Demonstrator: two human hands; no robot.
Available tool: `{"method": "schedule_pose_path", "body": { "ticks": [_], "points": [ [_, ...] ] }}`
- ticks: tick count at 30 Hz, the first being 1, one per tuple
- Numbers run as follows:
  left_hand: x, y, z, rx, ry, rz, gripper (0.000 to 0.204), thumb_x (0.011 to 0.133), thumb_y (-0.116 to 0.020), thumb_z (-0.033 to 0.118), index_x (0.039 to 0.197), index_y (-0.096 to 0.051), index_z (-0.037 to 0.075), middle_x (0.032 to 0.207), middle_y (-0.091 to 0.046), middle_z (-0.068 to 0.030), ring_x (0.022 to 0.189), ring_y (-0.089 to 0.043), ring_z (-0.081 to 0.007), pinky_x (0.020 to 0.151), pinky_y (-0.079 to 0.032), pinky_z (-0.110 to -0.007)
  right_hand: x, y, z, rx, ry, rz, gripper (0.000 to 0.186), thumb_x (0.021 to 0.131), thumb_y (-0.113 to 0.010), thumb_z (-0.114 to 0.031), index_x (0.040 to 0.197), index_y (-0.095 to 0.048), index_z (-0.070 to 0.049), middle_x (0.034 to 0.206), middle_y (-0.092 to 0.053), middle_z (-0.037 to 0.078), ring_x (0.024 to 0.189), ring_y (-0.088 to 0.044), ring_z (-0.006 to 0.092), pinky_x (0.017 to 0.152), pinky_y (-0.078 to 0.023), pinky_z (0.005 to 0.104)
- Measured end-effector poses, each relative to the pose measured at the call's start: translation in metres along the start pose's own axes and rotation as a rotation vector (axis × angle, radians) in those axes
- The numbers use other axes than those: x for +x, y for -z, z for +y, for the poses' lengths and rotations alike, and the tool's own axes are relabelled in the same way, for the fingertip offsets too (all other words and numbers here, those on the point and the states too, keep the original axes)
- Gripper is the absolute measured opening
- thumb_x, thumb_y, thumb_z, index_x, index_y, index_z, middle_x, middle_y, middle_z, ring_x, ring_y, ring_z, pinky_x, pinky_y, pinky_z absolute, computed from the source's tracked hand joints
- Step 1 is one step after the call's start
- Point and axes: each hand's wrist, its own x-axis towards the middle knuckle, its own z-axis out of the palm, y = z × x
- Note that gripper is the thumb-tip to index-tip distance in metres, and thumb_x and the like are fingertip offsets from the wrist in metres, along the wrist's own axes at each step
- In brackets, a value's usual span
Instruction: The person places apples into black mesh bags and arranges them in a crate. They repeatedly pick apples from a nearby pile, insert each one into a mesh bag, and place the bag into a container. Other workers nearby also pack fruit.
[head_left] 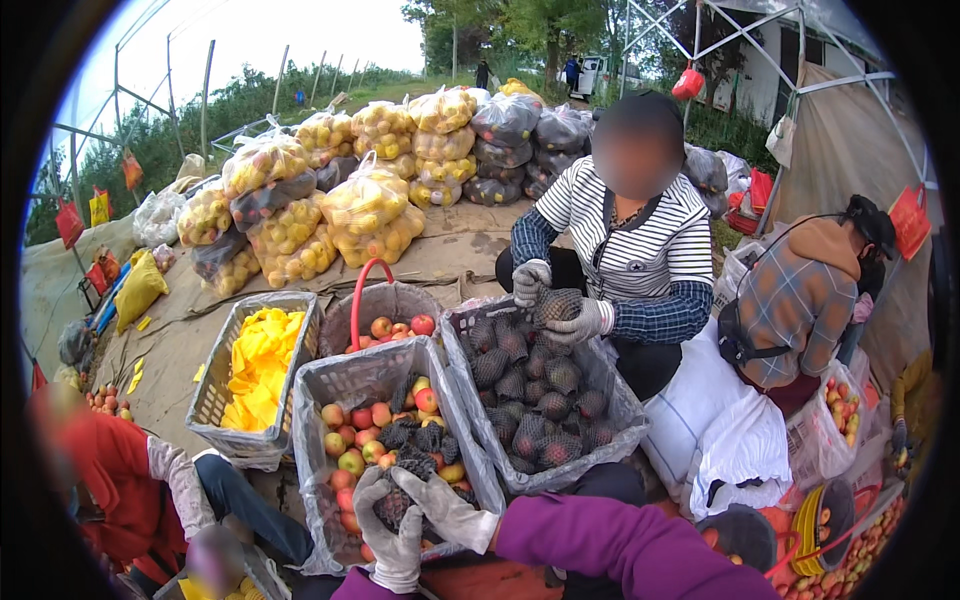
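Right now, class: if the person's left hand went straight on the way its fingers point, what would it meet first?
Most likely the loose apples in the grey-lined crate, just beyond the left hand in the picture; its height above them is unclear.

1. Left hand [392, 545], pale-gloved, points upward from the lower edge, fingers curled.
2. Right hand [452, 512], likewise gloved, reaches leftward close beside it, fingers bent.
3. Right forearm [605, 540], purple-sleeved, slants in from lower right; left sleeve [366, 586] barely shows.

Striped shirt [665, 240]: small dark badge [637, 267] bearing a pale star.
Red hanging sheet [909, 222]: any print too small to read.
Fruit bags [369, 212]: nothing legible.
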Motion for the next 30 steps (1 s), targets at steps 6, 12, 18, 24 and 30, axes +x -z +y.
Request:
{"method": "schedule_pose_path", "body": {
  "ticks": [6,12,18,24,30],
  "points": [
    [0.002,-0.008,-0.016,0.132,-0.115,-0.008,0.017,0.089,-0.059,0.016,0.089,-0.049,0.003,0.105,-0.056,-0.0191,0.098,-0.056,-0.0313,0.089,-0.043,-0.042,-0.012,-0.008,0.043,0.584,-0.401,-0.013,0.044,0.091,-0.050,-0.026,0.129,-0.040,-0.006,0.120,-0.050,0.012,0.107,-0.049,0.0221,0.095,-0.040,0.0340],
    [-0.002,-0.013,-0.018,-0.002,0.103,0.085,0.012,0.092,-0.053,0.012,0.091,-0.054,0.001,0.095,-0.060,-0.0135,0.087,-0.058,-0.0238,0.083,-0.046,-0.036,-0.023,0.002,0.030,-0.207,-0.021,-0.039,0.055,0.091,-0.047,-0.007,0.142,-0.027,-0.001,0.137,-0.041,0.018,0.127,-0.042,0.0296,0.107,-0.032,0.0354],
    [-0.010,-0.028,-0.037,0.019,0.178,-0.015,0.015,0.090,-0.055,0.002,0.105,-0.055,0.000,0.102,-0.059,-0.0085,0.096,-0.056,-0.0181,0.090,-0.043,-0.031,-0.021,0.029,0.083,0.231,-0.375,-0.012,0.046,0.099,-0.036,-0.043,0.128,-0.047,-0.010,0.117,-0.057,0.008,0.103,-0.058,0.0202,0.089,-0.048,0.0378],
    [0.001,-0.005,-0.029,-0.224,0.292,-0.033,0.031,0.093,-0.049,0.000,0.124,-0.044,0.000,0.116,-0.055,-0.0116,0.108,-0.055,-0.0187,0.097,-0.043,-0.032,-0.004,0.145,0.112,0.419,-0.685,0.244,0.056,0.091,-0.051,-0.048,0.125,-0.042,-0.004,0.116,-0.055,0.012,0.096,-0.061,0.0244,0.069,-0.058,0.0393],
    [0.000,0.017,-0.034,-0.246,0.376,-0.024,0.026,0.091,-0.053,-0.002,0.116,-0.048,-0.001,0.108,-0.059,-0.0099,0.097,-0.059,-0.0149,0.089,-0.047,-0.028,0.001,0.228,0.151,-0.282,-0.963,0.511,0.069,0.089,-0.050,-0.050,0.135,-0.040,0.001,0.134,-0.047,0.023,0.117,-0.051,0.0372,0.092,-0.047,0.0424]
  ]
}}
